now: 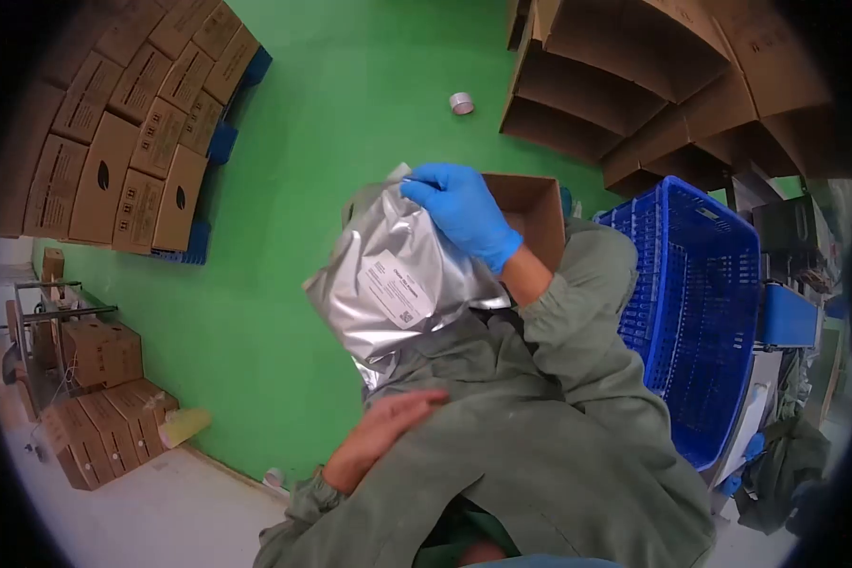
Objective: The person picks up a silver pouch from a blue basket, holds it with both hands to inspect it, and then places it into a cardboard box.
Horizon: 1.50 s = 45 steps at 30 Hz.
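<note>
A shiny silver foil bag (379, 256) with a white printed label (398, 289) is in front of my body. My right hand (464, 213), in a blue glove, is closed on the bag's upper edge, and the fingertips are partly hidden in the folds. Bare, my left hand (388, 431) lies close to my grey-green clothing below the bag, its fingers stretched out and holding nothing. Behind my right wrist stands an open cardboard box (542, 213), partly covered by the bag and my arm.
To the right is a large blue plastic crate (696, 322). Open cardboard boxes (625, 71) are stacked at upper right; printed cartons (147, 123) stand on a blue pallet (222, 142) at upper left. A tape roll (461, 103) sits on the green floor (350, 85). More cartons (104, 426) are at lower left.
</note>
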Available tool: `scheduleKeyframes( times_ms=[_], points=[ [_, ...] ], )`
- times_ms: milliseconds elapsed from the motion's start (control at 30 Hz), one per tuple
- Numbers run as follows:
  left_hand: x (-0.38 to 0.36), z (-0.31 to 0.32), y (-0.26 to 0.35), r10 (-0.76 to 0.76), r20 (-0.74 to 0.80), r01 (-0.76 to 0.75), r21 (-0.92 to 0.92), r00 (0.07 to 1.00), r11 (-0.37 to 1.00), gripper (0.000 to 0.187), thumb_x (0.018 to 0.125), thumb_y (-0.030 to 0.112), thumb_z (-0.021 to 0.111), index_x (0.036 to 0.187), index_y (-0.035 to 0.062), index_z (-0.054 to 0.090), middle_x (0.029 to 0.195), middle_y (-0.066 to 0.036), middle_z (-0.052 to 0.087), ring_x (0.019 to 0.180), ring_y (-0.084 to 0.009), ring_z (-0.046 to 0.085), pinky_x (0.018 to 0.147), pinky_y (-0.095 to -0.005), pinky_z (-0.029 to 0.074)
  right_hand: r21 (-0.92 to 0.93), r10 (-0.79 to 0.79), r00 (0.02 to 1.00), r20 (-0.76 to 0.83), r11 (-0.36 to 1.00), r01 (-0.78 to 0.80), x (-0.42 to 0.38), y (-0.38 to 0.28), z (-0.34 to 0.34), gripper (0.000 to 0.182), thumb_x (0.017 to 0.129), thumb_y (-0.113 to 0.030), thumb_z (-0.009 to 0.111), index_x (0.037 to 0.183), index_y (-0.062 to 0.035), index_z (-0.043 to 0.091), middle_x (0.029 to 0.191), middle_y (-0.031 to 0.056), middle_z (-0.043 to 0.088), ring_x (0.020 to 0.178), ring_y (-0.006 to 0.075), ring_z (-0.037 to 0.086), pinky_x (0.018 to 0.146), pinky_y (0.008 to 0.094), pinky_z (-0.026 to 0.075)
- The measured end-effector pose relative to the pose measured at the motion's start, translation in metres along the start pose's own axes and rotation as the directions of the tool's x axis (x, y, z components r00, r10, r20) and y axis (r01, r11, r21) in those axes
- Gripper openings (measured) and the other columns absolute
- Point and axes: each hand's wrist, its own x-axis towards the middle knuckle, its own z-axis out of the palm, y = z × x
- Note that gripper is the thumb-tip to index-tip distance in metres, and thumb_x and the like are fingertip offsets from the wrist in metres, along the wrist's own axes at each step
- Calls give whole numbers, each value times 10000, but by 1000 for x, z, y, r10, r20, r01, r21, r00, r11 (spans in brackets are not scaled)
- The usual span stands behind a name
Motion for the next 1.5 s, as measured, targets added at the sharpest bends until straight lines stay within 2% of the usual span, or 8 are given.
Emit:
scheduleKeyframes(
  times_ms=[33, 233, 400, 800, 933, 1300, 1433, 1500],
  points=[
    [-11, -6, -1, -170, 107, 127, 325, 980, 937, 339, 893, 113, 582, 1224, 41, 564, 1128, -99, 643, 1023, -233, 616, 878, -330, 474, 1, 5, 1000, 12, 1000, -5, 7, 2, 2, 230, 835, -195, 641, 842, 33, 660, 641, 28, 557, 606, 71, 475, 586, 276, 425],
    [101, -79, 81, 913, -132, -292, 921, 387, 257, 677, 818, 216, 682, 1353, -59, 372, 1236, -242, 556, 1161, -302, 541, 974, -367, 412, -33, 236, 933, 273, 971, -236, 21, -7, 8, 278, 816, -250, 658, 806, 27, 672, 639, 24, 562, 607, 67, 465, 558, 274, 411],
    [216, -104, 96, 454, 136, -457, 494, 881, 739, 357, 830, 246, 686, 1014, -55, 631, 807, -98, 660, 752, -156, 599, 678, -299, 473, 106, 253, 963, 96, 959, -262, -38, 40, 4, 286, 851, -249, 625, 889, 34, 649, 787, 52, 633, 723, 75, 526, 671, 269, 452],
    [194, -95, 53, 752, -502, -300, 706, 427, 642, 170, 869, 169, 626, 900, 10, 676, 614, -69, 594, 539, -100, 521, 519, -259, 421, 206, 639, 752, 161, 723, -659, -104, 50, -41, 267, 954, -255, 526, 1017, -12, 615, 900, 61, 664, 803, 118, 617, 688, 279, 507],
    [190, -75, 28, 881, -302, -151, 914, 365, 376, 120, 848, 202, 637, 871, 86, 657, 606, -126, 601, 539, -296, 587, 504, -389, 450, -465, 275, 952, 138, 866, -183, -93, 29, 31, 379, 851, -316, 648, 1063, -8, 590, 964, 125, 647, 813, 125, 622, 707, 277, 500],
    [137, -51, 31, 956, -5, -375, 919, 294, 120, 357, 757, 214, 722, 1048, 32, 624, 779, -89, 608, 726, -279, 565, 702, -366, 435, -126, 480, 865, 148, 876, -465, -137, 24, -5, 143, 828, -97, 657, 875, -2, 562, 733, 21, 563, 692, 87, 493, 631, 262, 440],
    [116, -146, -22, 887, -402, 157, 914, 226, 374, 560, 829, 304, 690, 1235, -25, 489, 1007, -174, 606, 852, -273, 595, 771, -365, 447, -144, 506, 862, 25, 855, -498, -182, 41, -47, 196, 827, -87, 662, 984, 4, 585, 877, 41, 602, 817, 115, 542, 757, 263, 460],
    [96, -144, -13, 554, -687, -111, 576, 471, 810, 512, 852, 303, 674, 1203, -33, 514, 1003, -139, 616, 851, -221, 594, 757, -338, 454, -182, 646, 750, 144, 762, -621, -197, 59, -69, 385, 808, -91, 665, 1161, 15, 555, 1076, 73, 606, 1005, 154, 548, 905, 283, 429]
  ],
)
